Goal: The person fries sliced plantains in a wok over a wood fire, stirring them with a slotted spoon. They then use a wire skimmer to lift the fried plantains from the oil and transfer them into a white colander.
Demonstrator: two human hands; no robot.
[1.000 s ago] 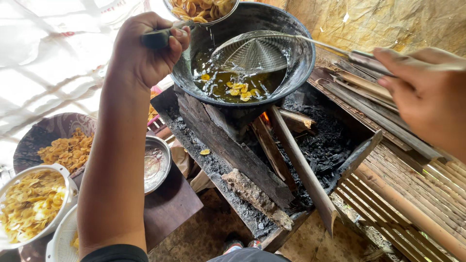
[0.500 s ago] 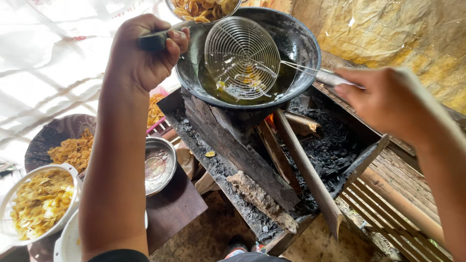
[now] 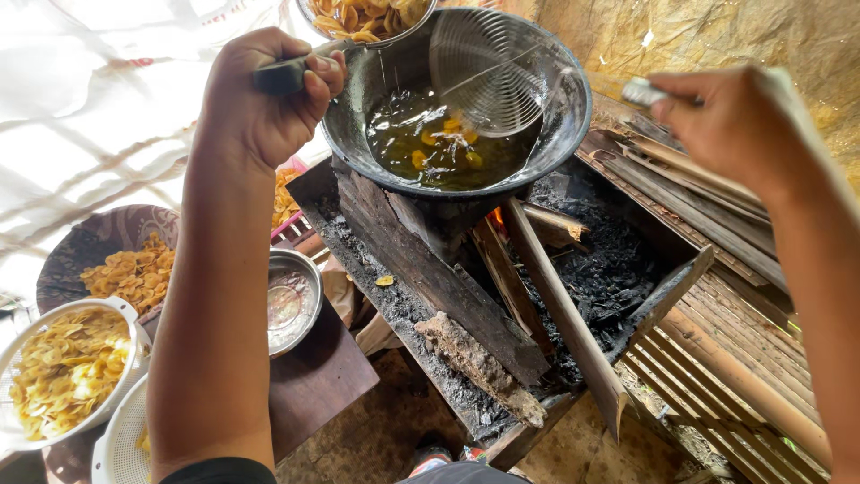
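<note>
Shifting toward upper centre, the light, stiff wire skimmer (image 3: 493,76) is tilting over the wok (image 3: 358,99), right hand (image 3: 726,125) pinching its handle, left hand (image 3: 264,94) clenching the slippery strainer handle (image 3: 287,73).

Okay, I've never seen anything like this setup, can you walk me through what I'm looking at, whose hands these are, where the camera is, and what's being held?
The camera sits on a person's head and looks down, so both bare arms are their own. The left hand grips the dark handle of a metal strainer full of fried yellow chips, held over the rim of a black wok. The right hand holds the handle of a round wire skimmer tilted over the oil, where a few chips float. The wok rests on a charred wooden firebox with burning logs. Lower left stand a white colander of pale slices, a dark woven tray of fried chips and a small steel bowl.
</note>
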